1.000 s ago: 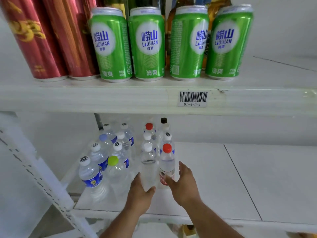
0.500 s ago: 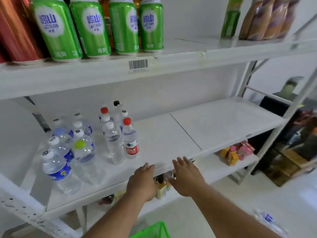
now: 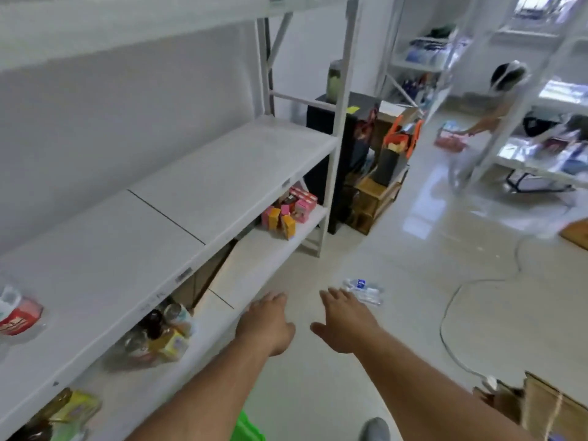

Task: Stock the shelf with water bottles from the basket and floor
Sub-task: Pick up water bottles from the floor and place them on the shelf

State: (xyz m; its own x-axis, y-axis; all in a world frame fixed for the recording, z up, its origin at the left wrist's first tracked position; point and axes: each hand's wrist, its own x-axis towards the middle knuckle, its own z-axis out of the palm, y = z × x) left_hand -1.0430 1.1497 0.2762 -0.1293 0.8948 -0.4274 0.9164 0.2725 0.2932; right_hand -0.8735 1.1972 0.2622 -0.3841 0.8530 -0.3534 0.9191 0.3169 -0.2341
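Observation:
A clear water bottle (image 3: 362, 291) with a blue label lies on its side on the pale floor, just beyond my right hand (image 3: 345, 319). That hand reaches out with fingers spread and holds nothing. My left hand (image 3: 269, 326) stretches forward beside it, also spread and empty, over the edge of the low shelf. The white middle shelf (image 3: 165, 218) runs along the left; one red-labelled bottle (image 3: 16, 313) shows at its left end. A corner of the green basket (image 3: 245, 429) peeks out under my left arm.
The bottom shelf holds small colourful boxes (image 3: 286, 211) and jars (image 3: 159, 332). A white cable (image 3: 445, 329) curls over the floor at right. Cardboard boxes (image 3: 553, 409) stand at lower right, a dark cabinet (image 3: 353, 160) past the rack. Another person bends at far right (image 3: 496, 100).
The view has swung right and down, from the bottles on the middle shelf toward the floor. Both empty hands have come off the shelf and now reach toward the bottle on the floor.

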